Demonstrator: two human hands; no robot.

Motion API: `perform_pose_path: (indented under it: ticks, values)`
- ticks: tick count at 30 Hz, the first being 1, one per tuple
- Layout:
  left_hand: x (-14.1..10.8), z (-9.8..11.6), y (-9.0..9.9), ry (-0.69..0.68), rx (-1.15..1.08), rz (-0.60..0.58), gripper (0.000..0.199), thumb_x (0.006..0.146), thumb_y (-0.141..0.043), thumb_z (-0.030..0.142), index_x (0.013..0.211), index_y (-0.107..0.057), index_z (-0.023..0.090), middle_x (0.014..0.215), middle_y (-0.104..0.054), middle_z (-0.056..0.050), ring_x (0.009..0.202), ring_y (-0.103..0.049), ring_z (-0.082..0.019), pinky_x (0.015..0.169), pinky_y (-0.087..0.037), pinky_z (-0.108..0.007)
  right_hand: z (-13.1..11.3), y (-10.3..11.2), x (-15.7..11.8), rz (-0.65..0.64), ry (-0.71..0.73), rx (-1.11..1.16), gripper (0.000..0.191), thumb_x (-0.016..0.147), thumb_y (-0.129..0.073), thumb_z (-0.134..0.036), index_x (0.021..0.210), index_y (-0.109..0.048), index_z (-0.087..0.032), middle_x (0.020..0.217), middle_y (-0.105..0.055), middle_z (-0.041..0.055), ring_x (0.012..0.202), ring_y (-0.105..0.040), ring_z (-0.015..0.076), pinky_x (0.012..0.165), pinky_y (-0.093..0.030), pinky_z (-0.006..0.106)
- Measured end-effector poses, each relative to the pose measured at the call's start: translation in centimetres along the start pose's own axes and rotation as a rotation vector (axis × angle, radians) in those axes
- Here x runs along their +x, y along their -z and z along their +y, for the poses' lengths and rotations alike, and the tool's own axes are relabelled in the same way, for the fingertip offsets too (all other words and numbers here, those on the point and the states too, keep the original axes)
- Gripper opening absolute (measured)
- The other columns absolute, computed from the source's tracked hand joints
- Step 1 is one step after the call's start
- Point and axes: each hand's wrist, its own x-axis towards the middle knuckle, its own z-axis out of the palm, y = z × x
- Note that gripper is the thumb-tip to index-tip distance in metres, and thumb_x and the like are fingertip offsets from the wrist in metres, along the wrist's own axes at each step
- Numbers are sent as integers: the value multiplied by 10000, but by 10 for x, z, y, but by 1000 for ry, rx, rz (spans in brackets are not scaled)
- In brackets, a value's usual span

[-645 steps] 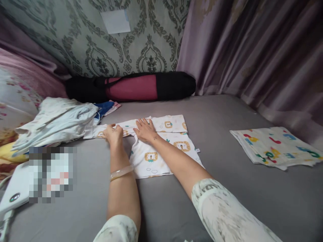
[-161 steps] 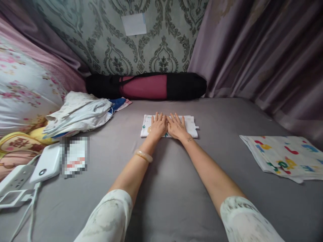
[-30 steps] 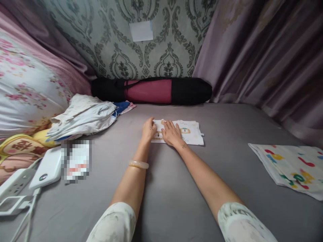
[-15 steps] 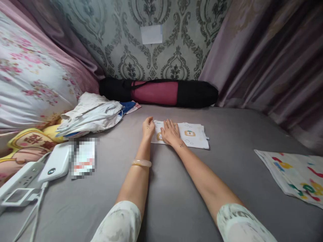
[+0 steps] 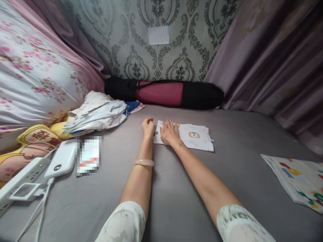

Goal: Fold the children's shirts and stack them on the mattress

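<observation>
So the white printed cloth was pretty much in the middle of the frame, lying flat on the grey sheet and already folded down to a tidy, narrow rectangle. Its edges looked fairly straight, and a little tag poked out on the right side. From the look of it, most of the folding on that one was done, though whether it counted as finished was hard to say.

The right hand was pressed flat on the cloth's left part, fingers a bit spread. The left hand was just beside the left edge with its fingers curled in; no telling whether it was pinching anything. A pale bracelet sat on that forearm.

Over at the lower right, a colourful cloth lay in flat layers, cut off by the frame edge, and it looked folded as well. The clothes pile left of centre was another story: loose, rumpled, nothing squared up, with a bit of blue sticking out at its right end. Behind it all, a long black and red bag lay along the wall, and a white power bank sat at the lower left.
</observation>
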Motion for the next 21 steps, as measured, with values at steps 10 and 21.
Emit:
perform_pose_path:
  ticks: [10,21]
  values:
    - [4,-6,-2,-26,-13,0,332,730,-399,119,920,-669,146,978,-719,-92,991,-670,-188,953,-490,-324,-17,2,4,-29,34,4,569,1001,-225,-341,1502,-330,-94,1590,-255,130,1475,-150,272,1176,-77,503]
    - [1,4,-3,-126,87,-19,313,766,-399,107,924,-664,159,976,-717,-82,974,-664,-193,954,-492,-339,-25,8,5,-123,131,96,565,992,-243,-302,1515,-290,-95,1604,-214,119,1480,-151,223,1186,-108,458]
